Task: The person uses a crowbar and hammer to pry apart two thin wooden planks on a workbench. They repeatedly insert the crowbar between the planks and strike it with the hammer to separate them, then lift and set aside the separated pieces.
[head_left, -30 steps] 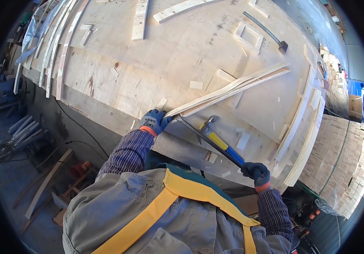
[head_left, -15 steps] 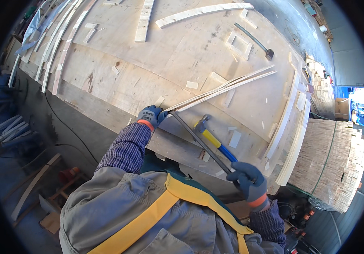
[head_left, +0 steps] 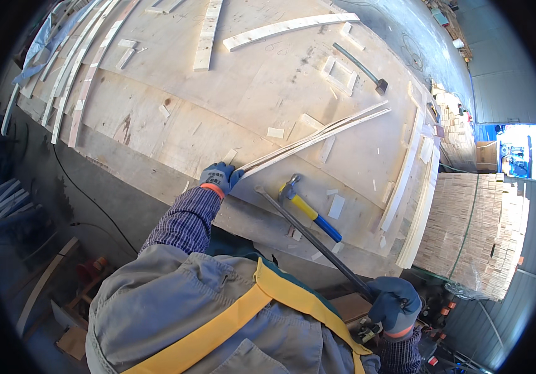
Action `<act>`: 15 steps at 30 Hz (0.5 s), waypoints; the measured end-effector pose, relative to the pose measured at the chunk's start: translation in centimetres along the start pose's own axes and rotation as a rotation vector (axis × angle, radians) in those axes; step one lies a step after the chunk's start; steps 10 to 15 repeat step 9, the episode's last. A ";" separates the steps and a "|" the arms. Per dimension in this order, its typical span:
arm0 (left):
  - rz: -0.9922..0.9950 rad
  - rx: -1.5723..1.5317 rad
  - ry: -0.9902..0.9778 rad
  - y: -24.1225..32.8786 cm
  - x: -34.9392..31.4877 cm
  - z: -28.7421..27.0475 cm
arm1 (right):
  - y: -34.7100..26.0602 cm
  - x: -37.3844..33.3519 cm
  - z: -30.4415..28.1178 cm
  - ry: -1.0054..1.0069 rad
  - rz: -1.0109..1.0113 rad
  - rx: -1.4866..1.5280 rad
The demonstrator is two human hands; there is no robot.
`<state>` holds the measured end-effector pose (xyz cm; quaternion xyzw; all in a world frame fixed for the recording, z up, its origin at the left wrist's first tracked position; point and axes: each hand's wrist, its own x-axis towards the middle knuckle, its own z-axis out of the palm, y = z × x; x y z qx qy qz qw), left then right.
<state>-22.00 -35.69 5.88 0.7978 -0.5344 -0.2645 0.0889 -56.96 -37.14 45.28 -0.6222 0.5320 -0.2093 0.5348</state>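
Gloved in blue-grey, my left hand (head_left: 218, 177) is closed round the near end of a pair of thin wooden strips (head_left: 324, 138). The strips run away to the right across the table, with a narrow gap between them along part of their length. My right hand (head_left: 395, 305), in a matching glove, grips the near end of a long dark metal pry bar (head_left: 321, 244) past the table's front edge. The bar's far tip is over the tabletop, a little short of the strips and my left hand. A claw hammer (head_left: 305, 207) with a yellow and blue handle lies beside the bar.
The wooden tabletop (head_left: 174, 137) carries offcuts, a curved wooden piece (head_left: 293, 30) and a long-handled mallet (head_left: 364, 70). Long laths (head_left: 84, 93) lie at the left. More laths (head_left: 419, 212) line the right edge, beside a strapped wood stack (head_left: 467, 230).
My right hand has moved down and right, drawing the pry bar's tip back from the strips. My left hand stays on the strips' end. The hammer still lies on the table.
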 end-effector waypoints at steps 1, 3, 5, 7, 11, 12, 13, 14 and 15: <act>0.016 -0.022 0.023 0.0 -0.2 0.0 | 0.3 -0.1 0.5 0.028 -0.024 -0.013; 0.006 -0.021 0.007 0.0 -0.1 0.0 | 1.1 -0.2 1.5 0.028 0.010 -0.138; 0.000 -0.014 0.037 0.0 -0.5 0.0 | 1.8 -0.1 2.4 0.031 0.058 -0.129; 0.005 -0.026 0.022 -0.1 -0.5 -0.3 | 2.7 0.3 3.0 0.046 0.081 -0.010; -0.016 -0.049 -0.072 -0.2 -0.2 -0.6 | 3.3 0.4 3.1 0.049 0.142 0.079; -0.016 -0.049 -0.072 -0.2 -0.2 -0.6 | 3.3 0.4 3.1 0.049 0.142 0.079; -0.016 -0.049 -0.072 -0.2 -0.2 -0.6 | 3.3 0.4 3.1 0.049 0.142 0.079; -0.016 -0.049 -0.072 -0.2 -0.2 -0.6 | 3.3 0.4 3.1 0.049 0.142 0.079; -0.016 -0.049 -0.072 -0.2 -0.2 -0.6 | 3.3 0.4 3.1 0.049 0.142 0.079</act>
